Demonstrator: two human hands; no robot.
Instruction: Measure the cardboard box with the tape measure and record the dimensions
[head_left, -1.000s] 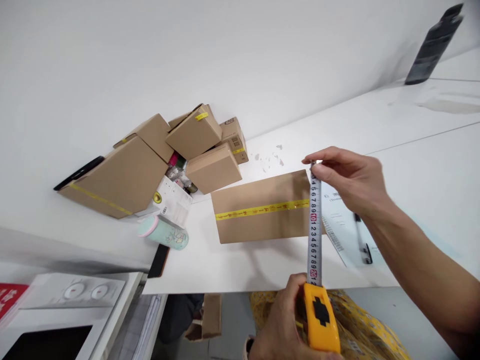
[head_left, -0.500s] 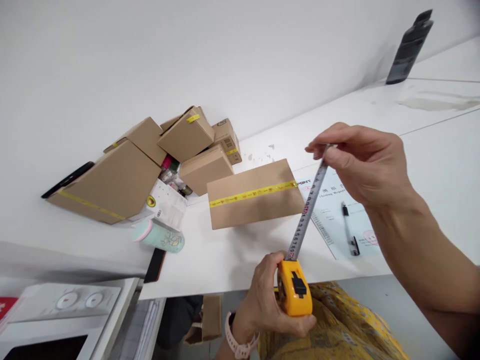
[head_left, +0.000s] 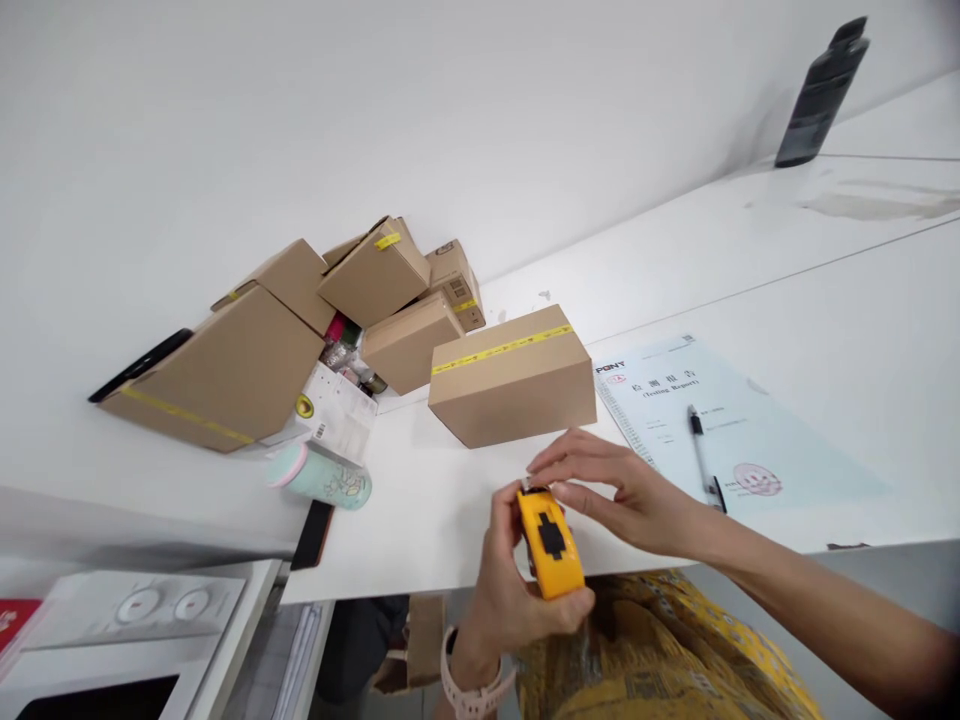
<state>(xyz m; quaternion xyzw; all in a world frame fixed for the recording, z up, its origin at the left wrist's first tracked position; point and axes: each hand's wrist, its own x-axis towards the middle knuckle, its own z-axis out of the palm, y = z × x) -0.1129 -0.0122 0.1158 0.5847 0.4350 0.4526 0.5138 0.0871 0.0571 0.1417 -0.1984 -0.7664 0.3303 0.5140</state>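
My left hand [head_left: 510, 570] is closed around a yellow tape measure [head_left: 559, 555] with a black slider, held just over the table's front edge. At the mouth of its case a small bit of silver blade [head_left: 534, 486] shows. Across that end lies my right hand [head_left: 615, 490], thumb and fingers pinched at the blade's tip. Behind both hands a cardboard box [head_left: 517, 385] sealed with yellow tape rests on the white table [head_left: 420, 520]. To its right are a light-blue testing report [head_left: 675, 400] and a black-capped pen [head_left: 705, 458] lying on it.
Several cardboard boxes [head_left: 225, 365] are piled against the wall at the left. A mint bottle [head_left: 330, 478] lies before them beside a white packet [head_left: 341, 410]. A dark bottle [head_left: 821, 95] stands at the far right. Below left is a white appliance with dials [head_left: 139, 605].
The long stretch of blade has gone back into the tape measure. My right hand has come down and left to the case. The box now sits lower, with its front side showing.
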